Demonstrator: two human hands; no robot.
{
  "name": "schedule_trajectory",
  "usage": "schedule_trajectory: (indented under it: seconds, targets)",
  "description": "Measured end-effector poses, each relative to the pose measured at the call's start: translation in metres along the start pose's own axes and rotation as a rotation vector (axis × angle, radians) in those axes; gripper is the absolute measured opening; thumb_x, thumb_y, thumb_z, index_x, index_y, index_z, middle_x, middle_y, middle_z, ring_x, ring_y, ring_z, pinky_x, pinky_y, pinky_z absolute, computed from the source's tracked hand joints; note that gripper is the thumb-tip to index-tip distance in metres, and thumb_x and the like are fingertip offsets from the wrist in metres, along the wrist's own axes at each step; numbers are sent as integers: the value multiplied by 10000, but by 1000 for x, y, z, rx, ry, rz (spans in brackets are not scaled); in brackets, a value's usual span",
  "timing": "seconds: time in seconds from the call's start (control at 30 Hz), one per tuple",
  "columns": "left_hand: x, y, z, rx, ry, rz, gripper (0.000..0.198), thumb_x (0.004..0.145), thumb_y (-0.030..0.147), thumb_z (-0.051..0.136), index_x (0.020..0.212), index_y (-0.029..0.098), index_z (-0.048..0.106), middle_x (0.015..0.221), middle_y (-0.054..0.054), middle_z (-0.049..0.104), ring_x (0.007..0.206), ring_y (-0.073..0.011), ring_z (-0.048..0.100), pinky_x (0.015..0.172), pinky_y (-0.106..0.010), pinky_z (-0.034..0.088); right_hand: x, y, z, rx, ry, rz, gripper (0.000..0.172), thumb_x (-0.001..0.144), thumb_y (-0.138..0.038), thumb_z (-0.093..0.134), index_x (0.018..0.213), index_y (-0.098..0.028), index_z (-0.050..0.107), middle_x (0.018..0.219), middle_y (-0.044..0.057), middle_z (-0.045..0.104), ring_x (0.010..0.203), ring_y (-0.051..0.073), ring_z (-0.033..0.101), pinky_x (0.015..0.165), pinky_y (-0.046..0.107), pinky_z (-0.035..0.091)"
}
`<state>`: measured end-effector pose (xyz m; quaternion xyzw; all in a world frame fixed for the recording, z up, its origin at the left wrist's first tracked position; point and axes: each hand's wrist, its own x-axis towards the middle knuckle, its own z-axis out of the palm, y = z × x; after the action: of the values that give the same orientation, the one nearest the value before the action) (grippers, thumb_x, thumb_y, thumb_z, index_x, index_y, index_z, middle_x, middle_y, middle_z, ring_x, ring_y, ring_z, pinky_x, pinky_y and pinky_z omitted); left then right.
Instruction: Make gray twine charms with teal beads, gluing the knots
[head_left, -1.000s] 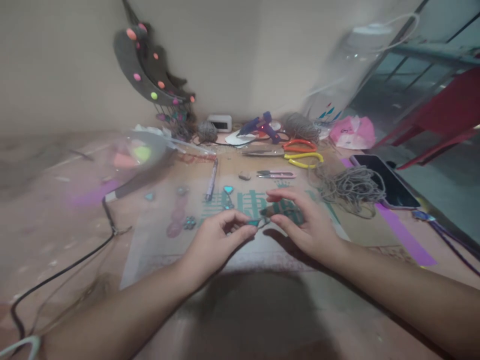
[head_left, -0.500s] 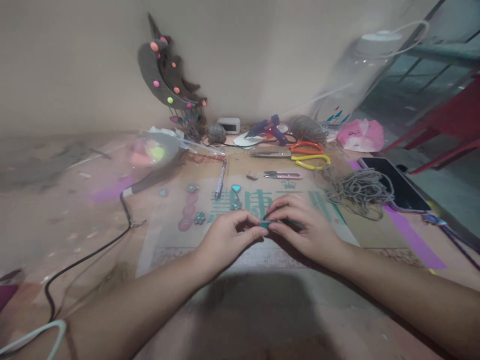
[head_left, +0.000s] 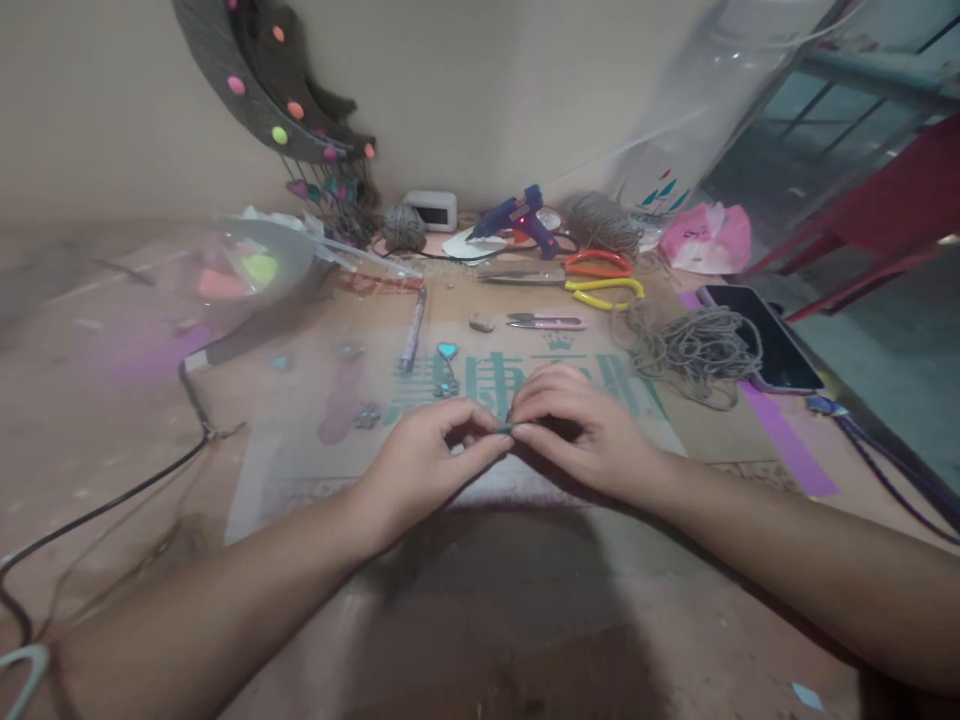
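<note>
My left hand and my right hand meet over the printed sheet, both closed in a pinch. Between their fingertips is a small dark teal piece, seen nearly edge-on and mostly covered by the fingers. Just beyond the hands, a teal heart charm lies above a small flower-like charm. Left of them rests a grey flower-shaped charm. A pen and small pink thread snips lie farther back.
Large scissors with orange and yellow handles lie behind the snips. A glue gun stands near the wall. Tangled grey cord overlaps a phone at right. A black cable crosses the left side; a decorated moon leans at back.
The view has shifted, so the tabletop things appear higher and farther left. The small teal piece has turned to show a thinner edge, still pinched by both hands.
</note>
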<state>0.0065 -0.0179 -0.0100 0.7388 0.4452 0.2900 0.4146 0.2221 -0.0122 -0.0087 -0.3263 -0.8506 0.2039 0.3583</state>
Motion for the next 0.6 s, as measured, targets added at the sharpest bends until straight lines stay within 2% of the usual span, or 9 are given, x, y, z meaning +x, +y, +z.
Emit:
schedule_trajectory:
  seconds: [0.07, 0.13, 0.2, 0.23, 0.4, 0.6]
  targets:
    - [0, 1, 0, -19, 2, -26, 146, 877, 325, 676, 810, 197, 697, 754, 25, 719, 692, -132, 617, 667, -241, 451, -1, 1, -1, -28, 6, 45, 173, 959, -372, 652, 957, -207, 706, 881, 52, 745, 909, 213, 652, 899, 413, 479]
    - [0, 1, 0, -54, 4, -56, 144, 872, 330, 671, 821, 199, 702, 759, 22, 720, 694, -134, 618, 665, -244, 453, -1, 0, -3, -42, 6, 108, 310, 938, -467, 660, 1103, -208, 704, 933, 69, 744, 937, 228, 655, 887, 409, 490]
    - [1, 1, -1, -95, 10, -86, 154, 864, 342, 674, 822, 196, 696, 767, 16, 719, 703, -139, 621, 667, -249, 455, -2, -1, -5, -17, 11, 144, 420, 940, -509, 639, 1229, -205, 665, 987, 83, 738, 944, 232, 664, 879, 406, 503]
    - [1, 1, -2, -117, 13, -101, 163, 861, 351, 676, 823, 193, 691, 771, 12, 718, 708, -142, 623, 669, -252, 455, -2, -2, -6, 0, 21, 152, 423, 953, -503, 622, 1252, -204, 653, 1006, 86, 735, 951, 232, 667, 881, 405, 508]
    - [1, 0, -2, -200, 16, -137, 204, 856, 381, 680, 807, 183, 671, 760, 1, 699, 719, -150, 618, 681, -263, 457, -1, -4, -7, -1, 107, 164, 184, 993, -316, 584, 1082, -214, 709, 1006, 76, 745, 988, 220, 676, 901, 398, 516]
    - [1, 1, -2, -192, 3, -120, 197, 862, 360, 673, 779, 182, 666, 739, 9, 681, 709, -146, 603, 682, -263, 449, 0, -4, -3, -18, 84, 141, 113, 956, -268, 634, 981, -216, 732, 980, 70, 750, 969, 210, 688, 908, 403, 526]
